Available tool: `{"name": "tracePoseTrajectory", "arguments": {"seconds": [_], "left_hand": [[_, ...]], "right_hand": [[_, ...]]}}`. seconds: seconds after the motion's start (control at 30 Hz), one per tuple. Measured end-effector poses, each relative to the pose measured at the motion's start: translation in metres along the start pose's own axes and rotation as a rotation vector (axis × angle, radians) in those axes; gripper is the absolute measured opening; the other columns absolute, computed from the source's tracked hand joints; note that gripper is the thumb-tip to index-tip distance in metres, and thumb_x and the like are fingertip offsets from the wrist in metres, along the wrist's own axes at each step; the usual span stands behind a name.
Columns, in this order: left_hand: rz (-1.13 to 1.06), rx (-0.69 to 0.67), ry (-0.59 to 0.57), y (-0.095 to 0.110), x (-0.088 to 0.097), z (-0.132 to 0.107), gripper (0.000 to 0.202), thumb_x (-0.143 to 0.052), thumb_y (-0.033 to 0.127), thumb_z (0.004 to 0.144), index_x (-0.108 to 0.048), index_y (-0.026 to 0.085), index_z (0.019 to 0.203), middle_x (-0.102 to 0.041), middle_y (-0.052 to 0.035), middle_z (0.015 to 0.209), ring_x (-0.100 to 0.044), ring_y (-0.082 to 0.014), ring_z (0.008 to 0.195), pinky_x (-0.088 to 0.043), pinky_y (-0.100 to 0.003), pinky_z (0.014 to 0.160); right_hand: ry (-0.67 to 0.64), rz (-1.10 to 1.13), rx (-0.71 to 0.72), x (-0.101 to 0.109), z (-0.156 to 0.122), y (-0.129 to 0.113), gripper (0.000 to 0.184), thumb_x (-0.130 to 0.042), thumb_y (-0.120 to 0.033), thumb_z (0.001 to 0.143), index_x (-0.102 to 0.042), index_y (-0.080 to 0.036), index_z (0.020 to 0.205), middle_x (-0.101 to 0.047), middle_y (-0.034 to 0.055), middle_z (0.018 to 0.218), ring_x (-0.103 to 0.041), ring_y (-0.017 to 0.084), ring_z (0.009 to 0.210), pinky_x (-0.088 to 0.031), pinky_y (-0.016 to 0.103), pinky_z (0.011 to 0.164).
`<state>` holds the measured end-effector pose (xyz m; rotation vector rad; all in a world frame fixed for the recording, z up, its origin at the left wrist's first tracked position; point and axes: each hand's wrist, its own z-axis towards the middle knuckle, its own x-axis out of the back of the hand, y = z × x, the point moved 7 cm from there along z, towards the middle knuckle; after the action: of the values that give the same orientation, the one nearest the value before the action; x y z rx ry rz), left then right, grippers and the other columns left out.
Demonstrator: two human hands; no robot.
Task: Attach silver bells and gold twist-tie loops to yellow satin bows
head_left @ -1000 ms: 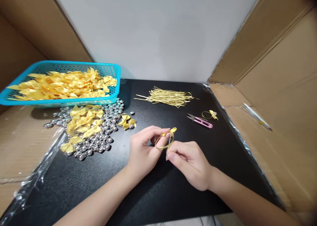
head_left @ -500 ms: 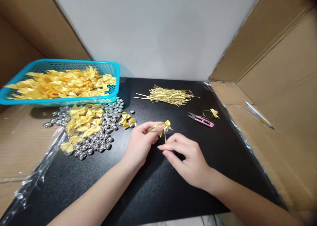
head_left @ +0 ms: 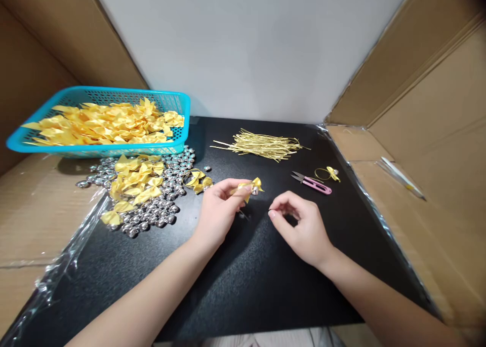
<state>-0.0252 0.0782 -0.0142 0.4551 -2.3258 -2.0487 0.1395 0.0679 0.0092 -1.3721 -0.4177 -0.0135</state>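
Observation:
My left hand (head_left: 218, 210) is closed, pinching a yellow ribbon bow (head_left: 257, 182) between thumb and fingers. A small silver bell (head_left: 255, 190) sits against the bow at the fingertips. Part of the bow is hidden by the thumb. To the right, apart from the bow, my right hand (head_left: 299, 225) is closed with thumb and forefinger pressed together. Whatever may be in that pinch is too small to make out. Beyond the hands lies a bundle of gold cords (head_left: 266, 145). Pink-handled thread snips (head_left: 313, 184) rest on the black table (head_left: 228, 291).
At the back left stands a blue basket (head_left: 186, 124) of yellow bows. In front of it are loose bows (head_left: 136, 177) and many silver bells (head_left: 167, 213). A looped cord with bow and bell (head_left: 333, 173) lies right of the snips; similar pieces (head_left: 198, 180) lie left. Tweezers (head_left: 402, 177) rest on cardboard.
My right hand has drawn away to the right from the bow. The gold strand that ran from the bow to its fingers no longer shows between the hands. My left hand keeps its hold.

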Motion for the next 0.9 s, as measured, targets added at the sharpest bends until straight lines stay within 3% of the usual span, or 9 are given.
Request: {"name": "tracePoseTrajectory", "arguments": {"seconds": [0.13, 0.2, 0.27, 0.33, 0.47, 0.53, 0.77, 0.83, 0.9], "left_hand": [[0.013, -0.124, -0.008, 0.016, -0.002, -0.006, 0.009, -0.078, 0.023, 0.069, -0.076, 0.018, 0.076, -0.07, 0.0026, 0.063, -0.052, -0.0056, 0.052, -0.043, -0.017, 0.053], [0.042, -0.169, -0.016, 0.025, -0.004, -0.01, 0.008, -0.078, 0.024, 0.071, -0.075, 0.018, 0.077, -0.073, 0.0009, 0.068, -0.058, -0.0077, 0.057, -0.045, -0.018, 0.056], [0.099, -0.219, -0.03, 0.034, -0.008, -0.015, 0.009, -0.077, 0.025, 0.072, -0.075, 0.018, 0.078, -0.074, -0.0005, 0.07, -0.062, -0.0098, 0.061, -0.047, -0.02, 0.059], [0.163, -0.281, -0.05, 0.042, -0.011, -0.019, 0.01, -0.077, 0.026, 0.074, -0.075, 0.018, 0.08, -0.074, -0.0012, 0.071, -0.063, -0.0112, 0.064, -0.048, -0.021, 0.061], [0.192, -0.38, -0.077, 0.052, -0.017, -0.025, 0.017, -0.076, 0.025, 0.075, -0.071, 0.019, 0.09, -0.072, -0.0002, 0.072, -0.064, -0.0112, 0.065, -0.049, -0.02, 0.063], [0.159, -0.397, -0.086, 0.054, -0.02, -0.027, 0.021, -0.077, 0.023, 0.075, -0.067, 0.019, 0.093, -0.071, 0.0011, 0.07, -0.066, -0.0111, 0.066, -0.05, -0.02, 0.063], [0.113, -0.545, -0.121, 0.067, -0.032, -0.034, 0.022, -0.074, 0.017, 0.076, -0.052, 0.021, 0.078, -0.061, 0.0073, 0.06, -0.055, -0.0062, 0.052, -0.043, -0.015, 0.049], [0.129, -0.56, -0.125, 0.069, -0.033, -0.033, 0.021, -0.073, 0.017, 0.076, -0.053, 0.021, 0.078, -0.061, 0.0071, 0.06, -0.053, -0.006, 0.05, -0.041, -0.015, 0.047], [0.161, -0.553, -0.13, 0.067, -0.033, -0.03, 0.018, -0.072, 0.02, 0.077, -0.054, 0.021, 0.081, -0.063, 0.0054, 0.062, -0.053, -0.0068, 0.05, -0.04, -0.015, 0.046]], "right_hand": [[-0.421, 0.505, -0.591, -0.047, -0.019, 0.031, 0.032, -0.06, -0.045, 0.085, -0.066, -0.014, 0.083, -0.065, 0.0004, 0.058, -0.054, 0.01, 0.042, -0.042, 0.022, 0.046], [-0.507, 0.867, -0.812, -0.066, -0.029, 0.029, 0.054, -0.042, -0.058, 0.092, -0.067, -0.011, 0.096, -0.073, 0.0066, 0.071, -0.065, 0.014, 0.052, -0.052, 0.027, 0.056], [-0.488, 1.167, -0.905, -0.075, -0.03, 0.022, 0.072, -0.022, -0.064, 0.097, -0.068, -0.008, 0.098, -0.075, 0.0117, 0.083, -0.072, 0.018, 0.07, -0.057, 0.033, 0.068], [-0.374, 1.359, -0.894, -0.073, -0.022, 0.017, 0.073, -0.015, -0.06, 0.1, -0.068, -0.01, 0.095, -0.076, 0.0107, 0.086, -0.074, 0.019, 0.079, -0.057, 0.035, 0.075], [-0.042, 1.477, -0.827, -0.058, -0.009, 0.018, 0.052, -0.029, -0.04, 0.105, -0.067, -0.014, 0.08, -0.075, 0.0025, 0.069, -0.072, 0.013, 0.067, -0.057, 0.028, 0.071], [0.063, 1.492, -0.814, -0.052, -0.006, 0.015, 0.048, -0.035, -0.038, 0.104, -0.066, -0.014, 0.077, -0.074, 0.0019, 0.067, -0.071, 0.012, 0.065, -0.057, 0.026, 0.068], [0.257, 1.482, -0.623, -0.014, 0.016, 0.0, 0.038, -0.032, -0.026, 0.106, -0.065, -0.018, 0.089, -0.074, -0.0026, 0.076, -0.071, 0.009, 0.068, -0.057, 0.022, 0.06], [0.259, 1.471, -0.548, -0.004, 0.02, -0.003, 0.039, -0.03, -0.024, 0.106, -0.065, -0.018, 0.092, -0.064, -0.006, 0.06, -0.062, 0.007, 0.054, -0.056, 0.02, 0.061], [0.245, 1.431, -0.45, 0.002, 0.021, -0.004, 0.038, -0.031, -0.023, 0.106, -0.065, -0.017, 0.093, -0.044, -0.0102, 0.047, -0.043, 0.005, 0.041, -0.052, 0.018, 0.059]]}}
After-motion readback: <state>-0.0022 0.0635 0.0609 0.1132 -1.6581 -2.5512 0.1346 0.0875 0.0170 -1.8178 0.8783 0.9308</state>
